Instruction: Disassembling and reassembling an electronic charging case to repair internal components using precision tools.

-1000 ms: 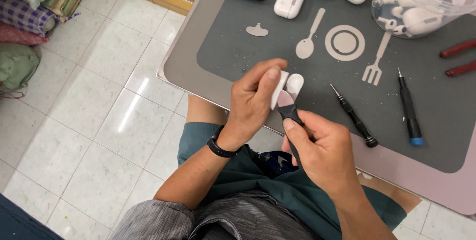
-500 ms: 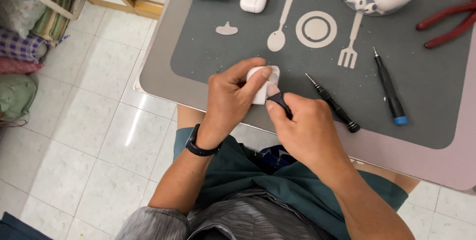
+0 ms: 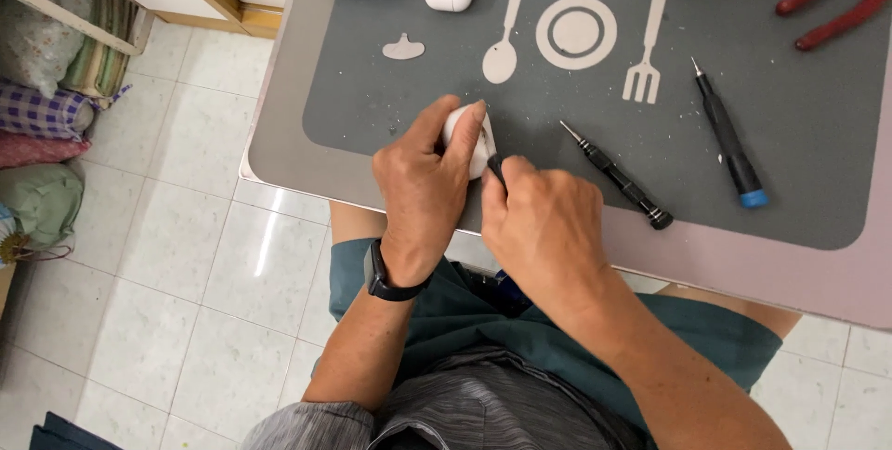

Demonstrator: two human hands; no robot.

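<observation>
A grey mat (image 3: 799, 171) is spread over the counter (image 3: 279, 143). At its near edge a small white case (image 3: 467, 137) is clasped in the grip of the left hand (image 3: 423, 185). A thin black tool (image 3: 497, 168) is pinched by the right hand (image 3: 544, 222), its tip touching the case. Beside them, a black screwdriver (image 3: 616, 175) is lying.

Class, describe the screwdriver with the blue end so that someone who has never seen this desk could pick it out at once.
Start at the grey mat with the pale cutlery shapes on the table. To the right of the printed fork lies the blue-capped screwdriver, slanting down and to the right. The black screwdriver beside it, nearer the right hand, has no blue cap.
</observation>
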